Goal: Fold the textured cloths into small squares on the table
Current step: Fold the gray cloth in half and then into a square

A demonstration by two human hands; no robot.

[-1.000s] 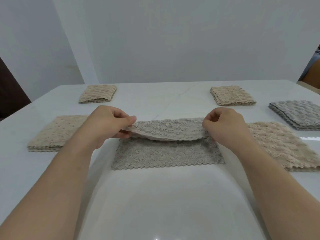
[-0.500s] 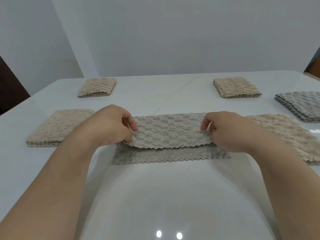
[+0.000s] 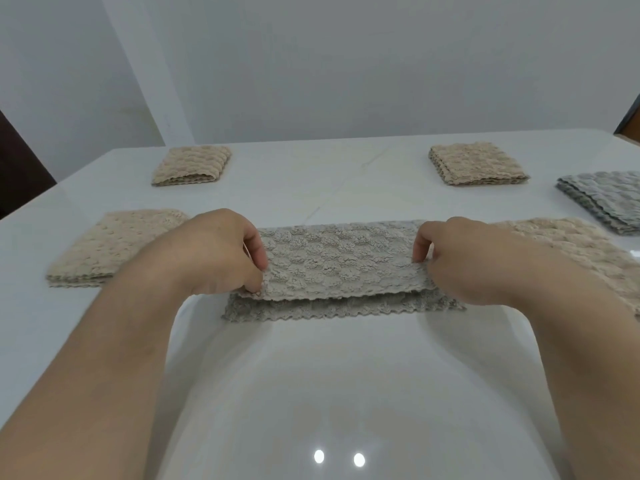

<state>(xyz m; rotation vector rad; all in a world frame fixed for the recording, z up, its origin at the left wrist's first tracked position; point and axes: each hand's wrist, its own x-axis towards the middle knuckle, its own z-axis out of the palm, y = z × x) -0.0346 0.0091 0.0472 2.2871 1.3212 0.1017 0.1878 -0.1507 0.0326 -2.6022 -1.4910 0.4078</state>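
A grey-beige textured cloth point(image 3: 341, 265) lies in the middle of the white table point(image 3: 332, 393), folded over on itself towards me. Its upper layer stops a little short of the lower layer's scalloped near edge. My left hand point(image 3: 214, 252) pinches the upper layer's left corner. My right hand point(image 3: 460, 258) pinches its right corner. Both hands sit low, close to the lower layer.
Folded beige cloths lie at the near left point(image 3: 110, 245), far left point(image 3: 192, 164), far right point(image 3: 476, 162) and near right point(image 3: 575, 254). A folded grey cloth point(image 3: 604, 202) sits at the right edge. A wall stands behind the table.
Both hands have drawn the cloth's far edge towards me and lowered it, so the upper layer now covers most of the lower one.
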